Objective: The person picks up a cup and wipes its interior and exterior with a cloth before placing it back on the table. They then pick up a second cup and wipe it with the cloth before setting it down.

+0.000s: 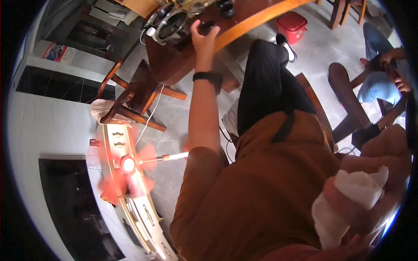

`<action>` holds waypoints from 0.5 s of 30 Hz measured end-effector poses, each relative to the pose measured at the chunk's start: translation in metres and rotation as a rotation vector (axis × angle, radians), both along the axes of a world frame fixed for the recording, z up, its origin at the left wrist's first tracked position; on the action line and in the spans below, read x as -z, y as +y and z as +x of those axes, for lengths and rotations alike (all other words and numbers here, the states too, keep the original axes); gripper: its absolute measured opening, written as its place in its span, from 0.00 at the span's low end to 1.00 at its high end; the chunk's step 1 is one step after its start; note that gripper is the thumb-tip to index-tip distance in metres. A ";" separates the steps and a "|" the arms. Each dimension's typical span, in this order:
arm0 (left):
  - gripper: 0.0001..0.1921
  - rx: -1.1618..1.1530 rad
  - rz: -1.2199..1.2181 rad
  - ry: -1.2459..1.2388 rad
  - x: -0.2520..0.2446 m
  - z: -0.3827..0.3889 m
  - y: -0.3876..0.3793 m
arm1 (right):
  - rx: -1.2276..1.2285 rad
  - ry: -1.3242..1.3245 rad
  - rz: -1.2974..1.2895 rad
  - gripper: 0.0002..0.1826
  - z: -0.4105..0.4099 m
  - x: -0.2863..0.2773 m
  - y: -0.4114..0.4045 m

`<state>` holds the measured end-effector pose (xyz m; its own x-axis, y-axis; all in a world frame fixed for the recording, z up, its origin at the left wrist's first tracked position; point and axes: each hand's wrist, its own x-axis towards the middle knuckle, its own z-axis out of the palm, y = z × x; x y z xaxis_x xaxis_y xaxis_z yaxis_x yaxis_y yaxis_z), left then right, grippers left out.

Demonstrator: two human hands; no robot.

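Note:
Stretched out over the dark wooden table (169,62), my left hand (204,37) curves its fingers and thumb around a small dark cup or bowl (208,26) near the table's edge. A black band (207,77) circles that wrist. Close to the camera at lower right, my right hand (346,200) grips a crumpled white tissue (361,187); part of that hand is hidden by the tissue and blurred. Beside the left hand stands a metal pot (173,27) with dark contents. More dark bowls (225,8) sit farther along the table.
A fan (128,164) with blurred red blades stands at left, before a white drawer cabinet (143,204). A wooden chair (140,94) is by the table's corner, with a white cord (150,117) alongside. A lidded red bin (291,26) stands on the floor. Another person (380,86) sits at right.

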<state>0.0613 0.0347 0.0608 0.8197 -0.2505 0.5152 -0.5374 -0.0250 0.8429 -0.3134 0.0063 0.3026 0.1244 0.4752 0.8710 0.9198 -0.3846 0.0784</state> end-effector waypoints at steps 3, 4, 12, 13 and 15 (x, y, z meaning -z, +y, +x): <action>0.40 -0.082 -0.071 0.047 0.017 0.025 0.050 | 0.048 -0.023 -0.020 0.14 0.019 0.010 -0.006; 0.40 -0.107 -0.032 0.115 0.013 0.019 0.046 | 0.104 -0.027 -0.035 0.13 0.025 0.013 -0.009; 0.40 -0.212 0.222 -0.044 0.018 0.034 0.018 | 0.368 0.409 -0.094 0.12 -0.019 0.072 -0.110; 0.40 -0.219 0.208 -0.049 0.019 0.034 0.018 | 0.414 0.602 -0.119 0.10 -0.026 0.068 -0.116; 0.38 -0.292 0.260 -0.111 0.021 0.035 0.020 | 0.403 0.569 -0.005 0.11 -0.022 0.080 -0.123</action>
